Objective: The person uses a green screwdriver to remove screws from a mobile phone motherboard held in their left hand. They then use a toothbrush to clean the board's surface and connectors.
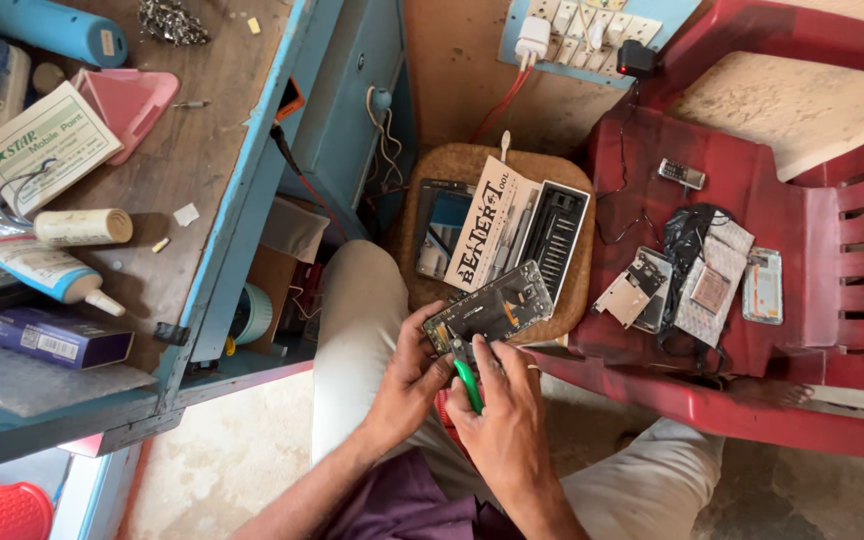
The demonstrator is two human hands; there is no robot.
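Head view showed an open tool case of screwdriver bits just beyond the hands; left hand gripped an opened phone, right hand held green-handled tweezers against it.

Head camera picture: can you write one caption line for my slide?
Left hand steadies an opened phone frame while right hand works green-handled pliers on it, beside a red plastic chair.

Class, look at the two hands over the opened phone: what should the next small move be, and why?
Probably a slight steadying squeeze by the left hand on the opened phone. The right hand has the green-handled tool against the phone's lower edge, and the phone is held in the air above the lap, propped only by fingers.
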